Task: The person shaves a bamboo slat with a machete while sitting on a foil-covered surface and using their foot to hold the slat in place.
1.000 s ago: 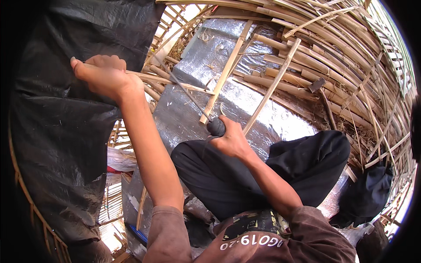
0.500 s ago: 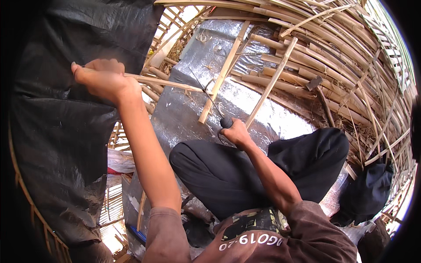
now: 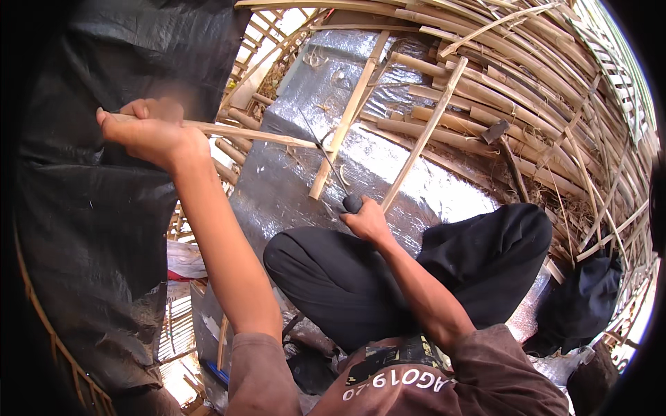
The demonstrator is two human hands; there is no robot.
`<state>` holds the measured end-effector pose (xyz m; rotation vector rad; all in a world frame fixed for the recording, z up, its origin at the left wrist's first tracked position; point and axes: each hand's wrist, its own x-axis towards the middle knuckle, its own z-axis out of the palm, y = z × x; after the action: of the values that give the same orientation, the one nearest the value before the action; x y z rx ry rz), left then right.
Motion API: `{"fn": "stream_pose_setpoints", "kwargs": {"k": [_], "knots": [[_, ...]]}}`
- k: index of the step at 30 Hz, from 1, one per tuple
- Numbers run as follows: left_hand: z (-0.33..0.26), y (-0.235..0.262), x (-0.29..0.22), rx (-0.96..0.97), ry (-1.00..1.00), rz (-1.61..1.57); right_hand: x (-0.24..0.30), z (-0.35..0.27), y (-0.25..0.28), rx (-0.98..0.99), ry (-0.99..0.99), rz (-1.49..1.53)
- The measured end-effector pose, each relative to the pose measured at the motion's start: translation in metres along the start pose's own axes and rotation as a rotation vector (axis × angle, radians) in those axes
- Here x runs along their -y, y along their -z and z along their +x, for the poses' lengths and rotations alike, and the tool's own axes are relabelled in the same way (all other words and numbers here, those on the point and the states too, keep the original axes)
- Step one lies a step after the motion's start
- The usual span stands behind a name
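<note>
My left hand (image 3: 156,135) is closed around one end of a bamboo strip (image 3: 257,136), raised at the left in front of black sheeting. The strip slants right to its tip beside a long, thin dark blade. That blade belongs to a knife (image 3: 338,175) with a rounded black handle end, gripped in my closed right hand (image 3: 368,219) above my folded legs. The blade crosses at the strip's tip; whether it bites into it I cannot make out. Under them lies a wider bamboo slat (image 3: 349,125). Another bamboo stick (image 3: 429,132) runs up and away from beside my right hand.
Split bamboo poles (image 3: 513,90) are stacked along the far right. A hammer-like tool (image 3: 510,156) with a wooden handle leans there. Shiny grey sheeting (image 3: 277,187) covers the floor. Black plastic sheeting (image 3: 90,229) hangs at the left. Thin shavings (image 3: 316,57) lie about.
My left hand has moved left and slightly down, drawing the bamboo strip along. My right hand with the knife has shifted a little left and toward me.
</note>
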<state>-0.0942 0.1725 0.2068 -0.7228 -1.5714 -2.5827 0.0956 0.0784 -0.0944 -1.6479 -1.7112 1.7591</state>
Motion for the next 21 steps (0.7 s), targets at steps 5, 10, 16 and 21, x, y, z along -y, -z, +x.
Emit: {"fn": "stream_pose_setpoints", "kwargs": {"k": [5, 10, 16, 21], "knots": [[-0.008, -0.009, -0.001, 0.058, 0.032, 0.072, -0.007, 0.024, -0.006, -0.079, 0.075, 0.058], [-0.007, -0.007, 0.005, 0.025, -0.016, 0.05, 0.037, -0.01, 0.014, 0.066, 0.049, 0.267], [-0.004, 0.002, 0.006, -0.002, -0.019, 0.095, 0.079, -0.048, 0.019, 0.036, 0.453, 0.202], [-0.008, -0.001, 0.0, -0.011, 0.001, 0.089, -0.017, 0.027, -0.021, -0.108, 0.079, 0.028]]}}
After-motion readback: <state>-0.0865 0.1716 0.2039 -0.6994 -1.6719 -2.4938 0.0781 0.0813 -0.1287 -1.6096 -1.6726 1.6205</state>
